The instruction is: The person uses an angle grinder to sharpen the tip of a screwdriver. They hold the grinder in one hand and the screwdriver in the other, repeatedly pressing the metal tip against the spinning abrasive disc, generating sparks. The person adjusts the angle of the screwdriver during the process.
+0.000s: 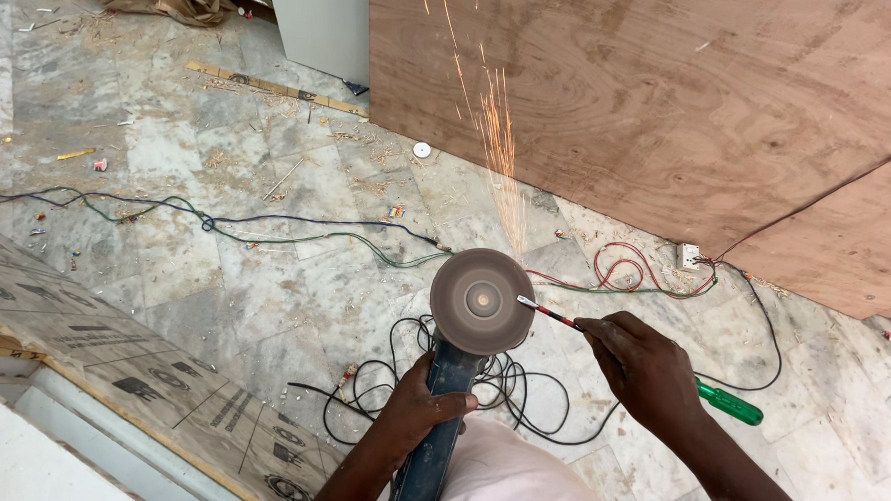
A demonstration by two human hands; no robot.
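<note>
The left hand (421, 405) is wrapped tight around the dark blue body of an angle grinder (446, 401), whose grey disc (481, 300) spins flat-faced toward the camera over the marble floor (263, 303). The right hand (641, 364) pinches a screwdriver (651, 368) between closed fingers, pressing its red-striped shaft tip against the right edge of the disc. Sparks (499, 133) stream away toward the far side, up past the plywood board (672, 110).

The screwdriver's long axis runs from near right to far left: its green handle (729, 403) sticks out behind the hand on the right, and the tip points left at the disc. The grinder's long axis runs near to far, disc end away from the person.

Several things look risky. I see no guard over the disc, and the right fingers sit close to it; if the tip catches, the shaft could kick or drag the hand in. Sparks land among wood shavings near the board, which could smoulder. A tangle of black cable (479, 392) lies just below the disc, where a dip of the grinder might nick it.
</note>
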